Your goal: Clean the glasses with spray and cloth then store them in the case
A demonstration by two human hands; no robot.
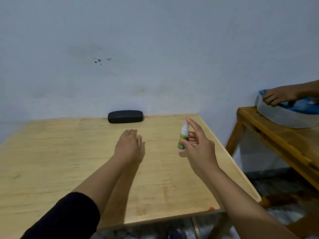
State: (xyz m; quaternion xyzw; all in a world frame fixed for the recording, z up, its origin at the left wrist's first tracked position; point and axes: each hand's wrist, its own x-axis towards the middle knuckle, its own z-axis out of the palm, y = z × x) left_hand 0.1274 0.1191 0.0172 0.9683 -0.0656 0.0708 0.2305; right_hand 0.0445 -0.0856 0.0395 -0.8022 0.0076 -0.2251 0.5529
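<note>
Nearby, closed case (pixel 125 116) behind spray bottle (pixel 182 138)

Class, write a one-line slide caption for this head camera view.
Right hand holds a small spray bottle above the wooden table; left hand rests flat; closed black case by the wall.
</note>
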